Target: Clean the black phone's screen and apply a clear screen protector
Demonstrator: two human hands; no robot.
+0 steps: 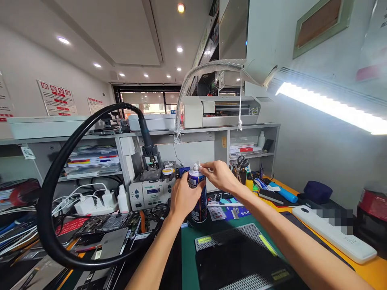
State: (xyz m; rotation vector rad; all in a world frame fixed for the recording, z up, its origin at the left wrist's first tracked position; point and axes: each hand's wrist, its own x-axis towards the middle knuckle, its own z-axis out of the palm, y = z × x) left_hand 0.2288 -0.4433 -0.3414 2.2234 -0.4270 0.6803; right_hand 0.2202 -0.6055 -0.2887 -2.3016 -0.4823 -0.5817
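A dark blue spray can (199, 209) with a white nozzle top (196, 166) stands upright on the green mat (189, 253). My left hand (186, 195) is wrapped around its upper body. The fingers of my right hand (219, 174) are pinched at the white nozzle from the right side; the fingertips partly cover it. In front of the can lies a perforated metal plate (242, 233) with a flat black sheet (229, 262) over it. Directly left of the can is a soldering station (151, 193) with a display.
A thick black hose (45, 201) loops across the left side. Circuit boards (117, 221) and flat device parts crowd the left bench. A bright lamp (326, 106) hangs upper right. At right lie a white power bank (332, 233) and a blue tube (284, 193); scissors (242, 162) stand behind.
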